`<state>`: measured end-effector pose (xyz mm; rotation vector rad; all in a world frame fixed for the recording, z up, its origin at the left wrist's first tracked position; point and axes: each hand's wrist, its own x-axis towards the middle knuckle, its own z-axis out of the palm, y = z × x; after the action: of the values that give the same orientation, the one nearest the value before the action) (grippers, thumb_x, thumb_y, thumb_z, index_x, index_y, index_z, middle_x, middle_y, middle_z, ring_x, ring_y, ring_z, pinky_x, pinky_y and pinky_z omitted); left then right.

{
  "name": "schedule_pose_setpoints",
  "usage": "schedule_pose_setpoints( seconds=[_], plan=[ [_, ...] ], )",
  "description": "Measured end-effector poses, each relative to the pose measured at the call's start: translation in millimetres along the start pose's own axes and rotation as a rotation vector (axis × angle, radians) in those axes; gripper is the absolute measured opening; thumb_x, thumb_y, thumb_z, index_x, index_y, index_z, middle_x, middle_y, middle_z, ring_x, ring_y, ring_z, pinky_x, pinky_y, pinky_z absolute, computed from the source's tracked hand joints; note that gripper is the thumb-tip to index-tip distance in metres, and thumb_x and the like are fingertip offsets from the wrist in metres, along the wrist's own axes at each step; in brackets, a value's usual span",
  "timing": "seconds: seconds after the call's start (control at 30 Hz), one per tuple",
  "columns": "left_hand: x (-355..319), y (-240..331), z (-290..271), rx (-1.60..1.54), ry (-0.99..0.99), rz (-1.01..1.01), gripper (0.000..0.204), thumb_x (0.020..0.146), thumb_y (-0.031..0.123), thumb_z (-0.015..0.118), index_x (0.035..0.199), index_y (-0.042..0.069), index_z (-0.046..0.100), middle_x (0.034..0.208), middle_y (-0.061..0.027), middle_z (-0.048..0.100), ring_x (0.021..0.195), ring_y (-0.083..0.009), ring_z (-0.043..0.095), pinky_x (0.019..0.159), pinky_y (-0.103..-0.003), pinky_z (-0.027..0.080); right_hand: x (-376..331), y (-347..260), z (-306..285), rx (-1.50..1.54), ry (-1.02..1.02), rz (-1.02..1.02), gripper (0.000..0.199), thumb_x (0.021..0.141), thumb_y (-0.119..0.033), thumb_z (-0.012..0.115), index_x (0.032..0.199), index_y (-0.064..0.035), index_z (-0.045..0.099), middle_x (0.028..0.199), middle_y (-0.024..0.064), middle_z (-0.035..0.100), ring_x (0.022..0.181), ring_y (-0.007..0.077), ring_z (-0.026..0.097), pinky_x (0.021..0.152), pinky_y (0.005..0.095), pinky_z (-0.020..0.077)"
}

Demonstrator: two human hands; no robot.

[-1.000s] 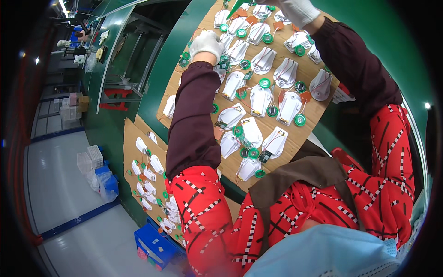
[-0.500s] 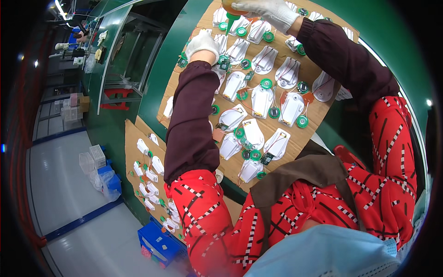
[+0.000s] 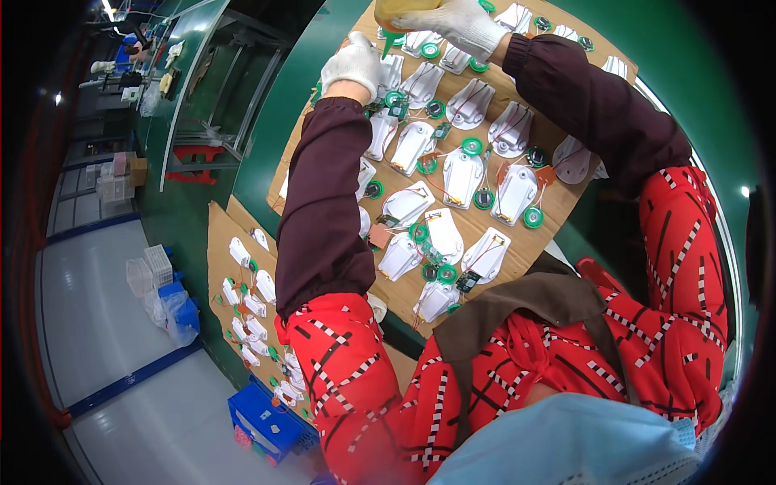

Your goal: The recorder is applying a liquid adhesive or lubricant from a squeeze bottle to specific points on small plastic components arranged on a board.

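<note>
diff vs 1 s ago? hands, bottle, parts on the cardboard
The right hand has swung in toward the left hand, bringing a yellowish bottle with a green nozzle down close beside it; that tip now points at the white parts by the left hand's fingers. The left hand stayed pressed on the same parts. The rows of white parts and green rings on the cardboard sheet look unchanged.

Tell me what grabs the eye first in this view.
A cardboard sheet on the green bench, covered with rows of white plastic shells and green discs. At its far end, the gloved right hand tips a yellow squeeze bottle while the gloved left hand rests on a shell.
</note>
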<state>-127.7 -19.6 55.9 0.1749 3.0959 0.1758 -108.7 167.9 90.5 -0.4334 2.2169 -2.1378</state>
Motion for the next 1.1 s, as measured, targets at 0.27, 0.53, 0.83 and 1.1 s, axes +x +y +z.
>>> schedule_pose_setpoints(
  seconds=[0.27, 0.53, 0.83, 1.1],
  plan=[
    [1.9, -3.5, -4.4, -0.03, -0.029, 0.034, 0.037, 0.093, 0.038, 0.043, 0.113, 0.008, 0.049, 0.105, -0.0235, 0.064, 0.101, -0.0397, 0.06, 0.087, -0.046, 0.047, -3.5, -11.1, 10.8, -0.325, 0.108, -0.027, 0.045, 0.07, -0.024, 0.079, 0.109, -0.0055, 0.065, 0.103, 0.0077, 0.068, 0.094, 0.0157, 0.063, 0.085, 0.0297, 0.0483],
    [-5.5, 1.7, -12.5, -0.02, -0.104, 0.046, 0.071, 0.069, 0.054, 0.069, 0.122, 0.01, 0.054, 0.112, -0.0186, 0.064, 0.104, -0.0329, 0.061, 0.092, -0.039, 0.046, 4.1, 6.2, 9.7, -0.128, -0.045, -0.228, 0.042, 0.075, -0.024, 0.077, 0.111, -0.0039, 0.064, 0.101, 0.0075, 0.069, 0.094, 0.0147, 0.063, 0.085, 0.0289, 0.0488],
    [-2.1, 8.0, -10.4, -0.045, -0.126, 0.015, 0.067, 0.067, 0.05, 0.073, 0.119, 0.01, 0.06, 0.113, -0.0166, 0.064, 0.105, -0.0309, 0.062, 0.091, -0.037, 0.047, 9.8, 17.1, 10.8, 0.004, -0.086, -0.199, 0.038, 0.077, -0.016, 0.076, 0.11, -0.0023, 0.064, 0.103, 0.0071, 0.068, 0.093, 0.0139, 0.063, 0.086, 0.0284, 0.049],
    [-3.5, 0.7, -7.8, -0.022, -0.117, 0.001, 0.063, 0.066, 0.049, 0.074, 0.116, 0.013, 0.062, 0.112, -0.0162, 0.064, 0.104, -0.0311, 0.062, 0.092, -0.037, 0.047, 4.7, 0.1, 16.4, 0.05, -0.128, -0.2, 0.039, 0.074, -0.011, 0.077, 0.109, -0.0025, 0.063, 0.102, 0.0059, 0.068, 0.092, 0.0138, 0.063, 0.084, 0.0288, 0.0496]
  ],
)
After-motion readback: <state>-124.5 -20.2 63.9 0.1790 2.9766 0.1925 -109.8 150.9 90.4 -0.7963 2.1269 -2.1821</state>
